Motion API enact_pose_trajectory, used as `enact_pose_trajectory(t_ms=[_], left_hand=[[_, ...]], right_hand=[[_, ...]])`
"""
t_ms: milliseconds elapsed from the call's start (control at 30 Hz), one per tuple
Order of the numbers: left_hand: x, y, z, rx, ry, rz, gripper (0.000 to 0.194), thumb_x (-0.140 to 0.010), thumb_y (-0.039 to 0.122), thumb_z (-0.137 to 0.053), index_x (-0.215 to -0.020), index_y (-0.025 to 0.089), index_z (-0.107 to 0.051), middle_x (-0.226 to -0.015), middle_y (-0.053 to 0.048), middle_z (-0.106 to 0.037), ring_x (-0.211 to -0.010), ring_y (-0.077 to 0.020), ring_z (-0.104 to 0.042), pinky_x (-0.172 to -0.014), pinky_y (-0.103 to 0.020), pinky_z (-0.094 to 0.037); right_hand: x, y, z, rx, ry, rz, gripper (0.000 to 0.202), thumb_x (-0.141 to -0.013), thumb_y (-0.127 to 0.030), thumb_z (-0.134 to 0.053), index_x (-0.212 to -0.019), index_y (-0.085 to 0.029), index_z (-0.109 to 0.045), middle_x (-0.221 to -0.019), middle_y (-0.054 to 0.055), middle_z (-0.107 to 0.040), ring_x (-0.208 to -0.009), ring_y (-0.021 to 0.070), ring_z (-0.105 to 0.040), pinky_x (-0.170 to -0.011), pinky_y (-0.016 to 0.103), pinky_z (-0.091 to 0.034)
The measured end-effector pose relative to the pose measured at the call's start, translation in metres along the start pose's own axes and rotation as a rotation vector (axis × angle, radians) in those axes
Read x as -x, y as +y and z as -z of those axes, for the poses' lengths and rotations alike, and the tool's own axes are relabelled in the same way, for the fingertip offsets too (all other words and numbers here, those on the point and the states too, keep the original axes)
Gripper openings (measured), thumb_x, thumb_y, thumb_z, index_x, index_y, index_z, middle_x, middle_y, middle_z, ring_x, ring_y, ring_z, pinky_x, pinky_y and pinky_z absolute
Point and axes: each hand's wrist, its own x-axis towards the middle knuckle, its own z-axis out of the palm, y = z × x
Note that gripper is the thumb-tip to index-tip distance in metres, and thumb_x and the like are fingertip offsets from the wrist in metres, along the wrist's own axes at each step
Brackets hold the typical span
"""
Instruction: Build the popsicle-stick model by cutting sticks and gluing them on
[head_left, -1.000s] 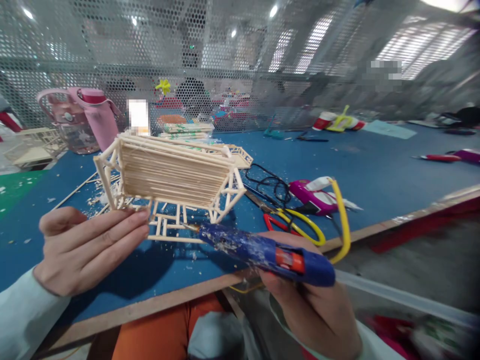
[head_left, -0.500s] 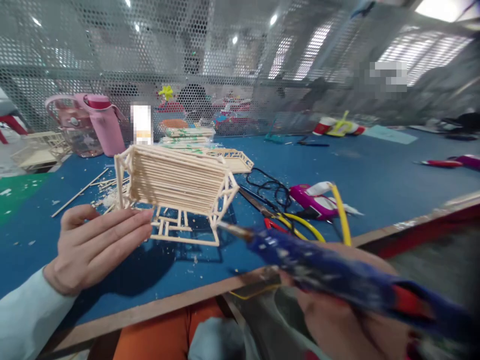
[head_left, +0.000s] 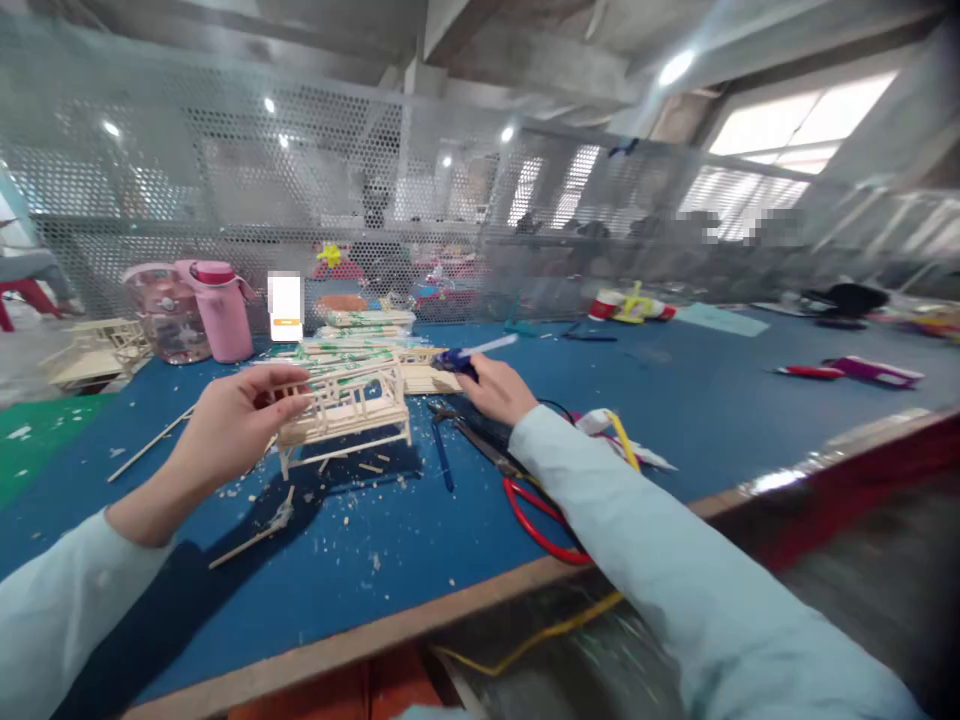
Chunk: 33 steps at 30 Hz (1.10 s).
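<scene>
A pink bottle [head_left: 223,318] stands behind your left hand [head_left: 229,425], whose fingers pinch the stick frame [head_left: 349,410] by its left end over the blue table [head_left: 697,430]. Your right hand [head_left: 501,390], fingers closed on the blue glue gun [head_left: 454,360], reaches farther back; red-handled cutters [head_left: 551,547], partly behind your sleeve [head_left: 622,510], crowd the front edge [head_left: 420,620]. Rightward, you have room toward a purple tool [head_left: 877,371].

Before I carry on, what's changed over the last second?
The right hand moved the glue gun away from the stick frame, farther across the table. The left hand turned the frame and still holds it. The pink bottle stayed put.
</scene>
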Motion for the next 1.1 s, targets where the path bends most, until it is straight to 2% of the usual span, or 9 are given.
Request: enact_pose_trajectory(t_ms=[133, 300, 367, 433, 567, 733, 833, 933, 1100], left_hand=[[-0.012, -0.011, -0.006, 0.141, 0.002, -0.009, 0.027, -0.067, 0.039, -0.069, -0.086, 0.02, -0.07, -0.076, -0.006, -0.072, -0.062, -0.0184, -0.066, -0.056, -0.031, -0.056], [-0.01, -0.034, -0.017, 0.25, -0.003, 0.054, 0.038, -0.064, 0.043, -0.071, -0.091, 0.017, -0.068, -0.086, -0.009, -0.072, -0.077, -0.0219, -0.068, -0.067, -0.037, -0.057], [-0.008, -0.044, -0.023, 0.271, -0.034, 0.067, 0.041, -0.064, 0.044, -0.07, -0.095, 0.017, -0.067, -0.09, -0.009, -0.072, -0.081, -0.0232, -0.068, -0.07, -0.037, -0.057], [-0.004, -0.051, -0.027, 0.244, -0.064, 0.063, 0.044, -0.067, 0.044, -0.068, -0.101, 0.017, -0.065, -0.093, -0.01, -0.071, -0.083, -0.0231, -0.068, -0.072, -0.038, -0.056], [0.007, -0.055, -0.024, 0.138, -0.036, 0.02, 0.049, -0.071, 0.044, -0.065, -0.11, 0.015, -0.061, -0.102, -0.013, -0.069, -0.088, -0.0229, -0.065, -0.074, -0.038, -0.054], [0.016, -0.049, -0.009, 0.088, -0.009, -0.001, 0.046, -0.074, 0.046, -0.06, -0.107, 0.015, -0.063, -0.109, -0.012, -0.067, -0.087, -0.0224, -0.064, -0.077, -0.036, -0.052], [0.015, -0.047, -0.008, -0.021, -0.008, -0.057, 0.035, -0.075, 0.045, -0.058, -0.092, 0.017, -0.068, -0.101, -0.01, -0.069, -0.089, -0.0227, -0.063, -0.077, -0.035, -0.051], [0.013, -0.05, -0.013, -0.117, 0.008, -0.129, 0.027, -0.074, 0.043, -0.058, -0.081, 0.02, -0.07, -0.092, -0.007, -0.071, -0.089, -0.0218, -0.062, -0.078, -0.034, -0.05], [0.011, -0.06, -0.019, -0.103, 0.087, 0.001, 0.034, -0.077, 0.044, -0.054, -0.092, 0.017, -0.069, -0.092, -0.007, -0.071, -0.077, -0.018, -0.063, -0.07, -0.03, -0.05]], right_hand=[[-0.01, 0.008, -0.032, -0.057, -0.119, 0.221, 0.04, -0.077, -0.01, -0.052, -0.117, -0.013, -0.058, -0.122, 0.014, -0.06, -0.114, 0.0234, -0.055, -0.099, 0.037, -0.04], [-0.005, 0.014, -0.036, -0.096, -0.212, 0.172, 0.05, -0.069, -0.001, -0.05, -0.116, -0.015, -0.062, -0.123, 0.011, -0.061, -0.116, 0.0219, -0.055, -0.101, 0.035, -0.04], [-0.006, 0.011, -0.025, -0.067, -0.139, 0.112, 0.051, -0.068, 0.001, -0.045, -0.113, -0.015, -0.064, -0.12, 0.011, -0.062, -0.112, 0.0231, -0.057, -0.099, 0.036, -0.042], [-0.012, 0.002, -0.011, -0.073, 0.013, 0.059, 0.046, -0.069, 0.0, -0.042, -0.106, -0.012, -0.067, -0.113, 0.013, -0.065, -0.105, 0.0239, -0.06, -0.095, 0.036, -0.043], [-0.025, -0.037, 0.011, -0.329, 0.268, 0.068, 0.036, -0.068, -0.004, -0.042, -0.093, -0.011, -0.067, -0.09, 0.008, -0.07, -0.082, 0.0182, -0.062, -0.08, 0.031, -0.046], [-0.014, -0.092, 0.0, -0.631, 0.451, 0.083, 0.022, -0.082, -0.026, -0.043, -0.084, -0.015, -0.062, -0.074, 0.002, -0.063, -0.066, 0.0128, -0.053, -0.066, 0.024, -0.041], [0.003, -0.102, -0.018, -0.653, 0.33, 0.12, 0.028, -0.084, -0.037, -0.043, -0.078, -0.016, -0.06, -0.061, 0.0, -0.055, -0.056, 0.0123, -0.047, -0.058, 0.024, -0.036], [0.012, -0.1, -0.032, -0.678, 0.138, 0.127, 0.025, -0.083, -0.034, -0.043, -0.083, -0.017, -0.059, -0.056, -0.002, -0.051, -0.053, 0.0126, -0.045, -0.056, 0.024, -0.035], [0.009, -0.099, -0.049, -0.846, -0.016, 0.004, 0.021, -0.08, -0.024, -0.039, -0.094, -0.019, -0.054, -0.055, -0.005, -0.049, -0.053, 0.0131, -0.049, -0.057, 0.024, -0.039]])
